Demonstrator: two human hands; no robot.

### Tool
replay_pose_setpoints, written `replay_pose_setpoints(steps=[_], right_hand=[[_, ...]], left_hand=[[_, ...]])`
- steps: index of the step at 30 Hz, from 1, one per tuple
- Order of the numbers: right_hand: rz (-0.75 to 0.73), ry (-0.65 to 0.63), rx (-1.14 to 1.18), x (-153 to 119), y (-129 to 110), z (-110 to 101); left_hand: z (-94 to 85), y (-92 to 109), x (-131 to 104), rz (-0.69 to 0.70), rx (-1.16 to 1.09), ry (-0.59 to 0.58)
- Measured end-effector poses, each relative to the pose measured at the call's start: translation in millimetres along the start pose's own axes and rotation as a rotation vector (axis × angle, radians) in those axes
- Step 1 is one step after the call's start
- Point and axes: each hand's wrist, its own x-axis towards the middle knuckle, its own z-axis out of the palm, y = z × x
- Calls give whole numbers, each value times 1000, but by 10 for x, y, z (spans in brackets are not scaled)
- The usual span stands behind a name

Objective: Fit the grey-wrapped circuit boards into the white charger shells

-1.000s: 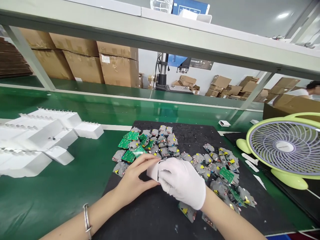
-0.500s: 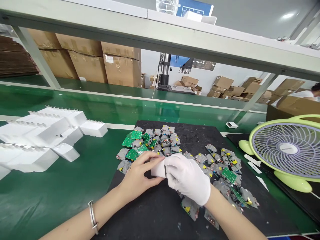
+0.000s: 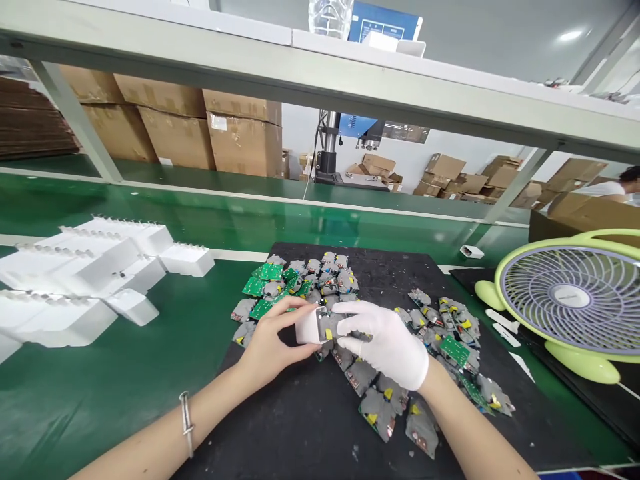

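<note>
My bare left hand (image 3: 274, 339) grips a white plastic housing (image 3: 307, 327) between thumb and fingers, its open end facing right. At that opening shows a circuit board coated in grey compound (image 3: 329, 323) with a yellow part, seemingly partly inside the housing. My white-gloved right hand (image 3: 385, 340) is just right of the board, fingers apart and slightly bent; whether the fingertips touch it is hard to tell. Around and beneath both hands, several grey-coated boards (image 3: 377, 410) lie on a black mat (image 3: 280, 427), some with green sides up (image 3: 255, 285).
White housings (image 3: 85, 257) stand stacked on the green table at left. A green fan (image 3: 573, 297) and white strips (image 3: 503, 321) are at right. One loose housing (image 3: 471, 252) lies behind the mat. A shelf beam (image 3: 300, 73) crosses above; cartons (image 3: 245, 143) stand behind.
My right hand has drawn back slightly to the right from the housing, its fingers spreading. The housing's opening and the grey board there now show. My left hand keeps its grip.
</note>
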Motion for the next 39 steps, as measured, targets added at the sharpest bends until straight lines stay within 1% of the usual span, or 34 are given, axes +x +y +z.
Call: replay_pose_setpoints(steps=[3, 6, 11, 16, 21, 24, 27, 30, 33, 39], right_hand=[[-105, 70, -112, 25, -53, -46], [-148, 92, -232, 45, -123, -98], [-165, 15, -338, 41, -175, -76], [-161, 5, -419, 51, -217, -11], [-144, -55, -492, 50, -280, 1], [-146, -71, -542, 38, -303, 15], [-150, -53, -549, 36, -317, 39], [-167, -53, -530, 42, -319, 61], [-194, -78, -477, 47, -302, 77], [-196, -52, -330, 36, -215, 52]], left_hand=[[-16, -15, 5, 43, 4, 30], [-25, -17, -5, 89, 4, 35], [-19, -16, -21, 118, -4, 28], [-13, -19, -9, 182, -6, 62], [-16, -8, -5, 224, 15, 80], [-15, -16, -7, 253, 46, 97], [-14, -21, -5, 302, 78, 119], [-17, -9, -4, 329, 81, 111], [-22, 13, -13, 285, 57, 81], [-21, 40, -30, 242, 31, 30]])
